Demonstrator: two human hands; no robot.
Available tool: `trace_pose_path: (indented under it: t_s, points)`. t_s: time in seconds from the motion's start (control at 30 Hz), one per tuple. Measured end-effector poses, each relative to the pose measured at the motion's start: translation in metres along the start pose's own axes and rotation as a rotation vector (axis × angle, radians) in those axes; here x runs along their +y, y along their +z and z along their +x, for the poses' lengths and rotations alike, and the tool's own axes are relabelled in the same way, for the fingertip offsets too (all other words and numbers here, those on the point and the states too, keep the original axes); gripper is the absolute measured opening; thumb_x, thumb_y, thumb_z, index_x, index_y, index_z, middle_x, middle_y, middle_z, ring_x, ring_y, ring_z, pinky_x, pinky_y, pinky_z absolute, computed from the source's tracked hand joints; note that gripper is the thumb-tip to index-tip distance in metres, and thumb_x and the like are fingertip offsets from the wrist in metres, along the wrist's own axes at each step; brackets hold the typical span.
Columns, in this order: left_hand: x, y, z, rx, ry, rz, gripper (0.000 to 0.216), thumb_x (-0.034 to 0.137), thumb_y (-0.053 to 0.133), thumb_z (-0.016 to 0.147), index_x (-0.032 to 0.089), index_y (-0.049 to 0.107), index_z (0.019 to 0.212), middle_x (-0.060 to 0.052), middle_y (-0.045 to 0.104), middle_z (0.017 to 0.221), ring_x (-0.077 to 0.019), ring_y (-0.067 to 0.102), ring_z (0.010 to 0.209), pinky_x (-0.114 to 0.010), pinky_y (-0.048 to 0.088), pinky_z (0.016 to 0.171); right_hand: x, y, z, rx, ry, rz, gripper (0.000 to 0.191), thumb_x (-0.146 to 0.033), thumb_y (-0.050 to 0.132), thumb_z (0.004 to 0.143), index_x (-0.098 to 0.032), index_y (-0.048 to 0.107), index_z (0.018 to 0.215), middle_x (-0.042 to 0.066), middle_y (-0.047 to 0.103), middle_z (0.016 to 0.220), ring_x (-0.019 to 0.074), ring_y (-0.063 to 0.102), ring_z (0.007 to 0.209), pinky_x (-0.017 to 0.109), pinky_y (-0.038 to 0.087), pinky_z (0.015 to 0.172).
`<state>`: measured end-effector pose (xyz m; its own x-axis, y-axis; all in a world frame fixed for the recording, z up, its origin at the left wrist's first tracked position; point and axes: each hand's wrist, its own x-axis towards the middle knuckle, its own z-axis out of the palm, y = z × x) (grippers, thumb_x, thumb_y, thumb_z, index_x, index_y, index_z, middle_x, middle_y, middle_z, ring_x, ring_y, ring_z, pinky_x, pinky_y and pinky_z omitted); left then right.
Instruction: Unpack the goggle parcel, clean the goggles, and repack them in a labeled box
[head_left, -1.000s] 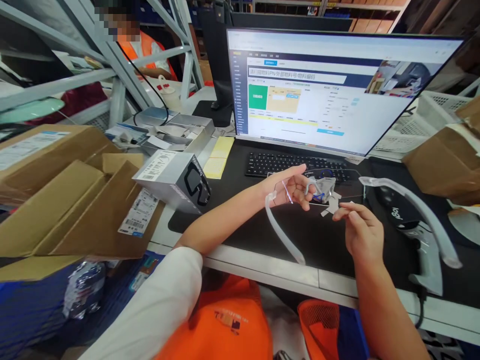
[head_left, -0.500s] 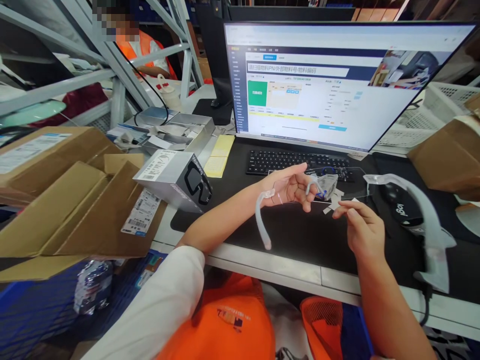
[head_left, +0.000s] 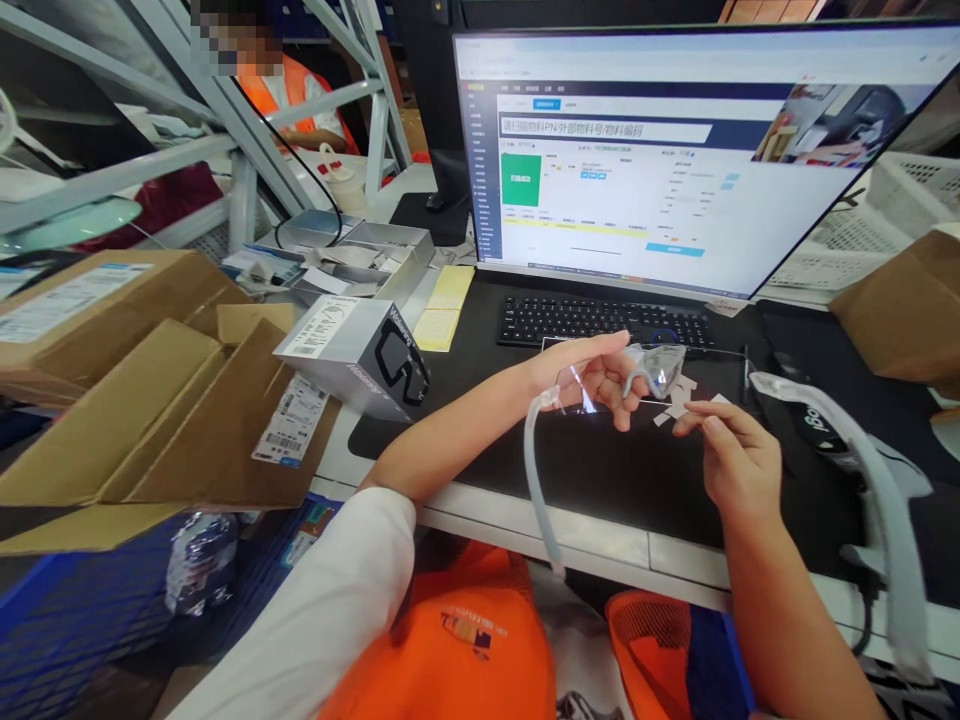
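A pair of clear glasses (head_left: 534, 460) with pale grey temple arms is held up over the black desk mat (head_left: 585, 455). Their wide see-through lens lies across both hands, and the temples point toward me. My left hand (head_left: 600, 375) has its thumb along the upper edge and its fingers curled by the grey nose piece. At the lower lens edge, my right hand (head_left: 735, 450) pinches with thumb and forefinger. Beyond the lens, small white scraps (head_left: 681, 398) lie beside a crumpled clear-grey piece (head_left: 666, 368), whose kind I cannot make out.
A silver box (head_left: 352, 360) printed with goggles stands left, near an open cardboard carton (head_left: 180, 430). Behind are a keyboard (head_left: 592, 320), monitor (head_left: 585, 250) and yellow pad (head_left: 446, 305). A mouse (head_left: 817, 425) sits right. Another person in an orange vest (head_left: 300, 90) is at far left.
The glasses have tilted and come nearer, so their temple arms reach lower in view. Light now glints off the lens. Both hands keep nearly the same pose.
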<state>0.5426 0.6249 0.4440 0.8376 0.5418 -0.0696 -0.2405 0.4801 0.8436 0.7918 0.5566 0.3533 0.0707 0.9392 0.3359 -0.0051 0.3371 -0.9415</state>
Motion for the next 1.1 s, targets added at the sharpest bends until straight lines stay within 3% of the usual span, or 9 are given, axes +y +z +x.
trace_pose_path:
  t_s: [0.27,0.6,0.7,0.77,0.87,0.97,1.1]
  points:
    - [0.000,0.004,0.003,0.049,-0.062,0.095,0.067,0.065,0.045,0.103,0.007,0.073,0.084,-0.011,0.072,0.075,-0.0212,0.073,0.065,-0.033,0.057,0.073,0.000,-0.002,-0.002,-0.019,0.011,0.003,0.018,-0.035,0.068,0.097,-0.025,0.079,0.106,0.002,0.073,0.080,0.0178,0.067,0.080,0.034,0.048,0.086]
    - [0.000,0.007,0.002,0.059,-0.003,0.086,0.063,0.063,0.052,0.101,0.008,0.074,0.082,-0.011,0.073,0.075,-0.0215,0.074,0.065,-0.033,0.057,0.073,0.001,0.001,-0.003,0.027,0.001,-0.044,0.020,-0.038,0.069,0.095,-0.022,0.077,0.103,0.003,0.071,0.079,0.0195,0.067,0.075,0.037,0.051,0.083]
    - [0.000,0.008,0.002,0.083,-0.015,0.097,0.062,0.063,0.053,0.101,0.007,0.074,0.082,-0.011,0.073,0.075,-0.0207,0.073,0.065,-0.033,0.057,0.073,0.004,0.001,-0.005,0.172,-0.160,-0.133,0.031,-0.041,0.068,0.092,-0.023,0.070,0.117,0.002,0.067,0.078,0.0212,0.066,0.071,0.041,0.053,0.079]
    - [-0.001,0.007,0.002,0.092,-0.026,0.114,0.063,0.065,0.054,0.100,0.008,0.074,0.082,-0.010,0.072,0.074,-0.0203,0.073,0.065,-0.032,0.057,0.073,0.008,0.000,-0.006,0.269,-0.358,-0.224,0.054,-0.043,0.071,0.088,-0.029,0.057,0.138,0.001,0.065,0.084,0.0222,0.064,0.069,0.044,0.055,0.076]
    - [-0.004,0.004,0.003,0.062,-0.008,0.137,0.063,0.066,0.056,0.098,0.008,0.074,0.084,-0.010,0.073,0.077,-0.0208,0.074,0.066,-0.033,0.057,0.074,0.010,-0.003,-0.008,0.297,-0.653,-0.357,0.083,-0.042,0.075,0.083,-0.044,0.034,0.156,0.001,0.059,0.089,0.0209,0.059,0.066,0.044,0.056,0.069]
    - [-0.006,0.002,0.003,0.032,0.023,0.149,0.062,0.068,0.061,0.094,0.009,0.074,0.085,-0.009,0.073,0.079,-0.0212,0.074,0.066,-0.033,0.057,0.074,0.007,-0.002,-0.009,0.320,-0.789,-0.470,0.083,-0.045,0.072,0.085,-0.050,0.030,0.156,0.002,0.054,0.087,0.0203,0.054,0.062,0.045,0.055,0.062]
    - [-0.009,0.001,0.003,0.041,0.014,0.190,0.061,0.069,0.067,0.090,0.009,0.073,0.083,-0.009,0.073,0.081,-0.0203,0.074,0.064,-0.031,0.055,0.073,0.010,-0.005,-0.013,0.313,-0.812,-0.472,0.076,-0.048,0.075,0.081,-0.047,0.039,0.148,0.002,0.053,0.083,0.0216,0.054,0.059,0.044,0.054,0.055]
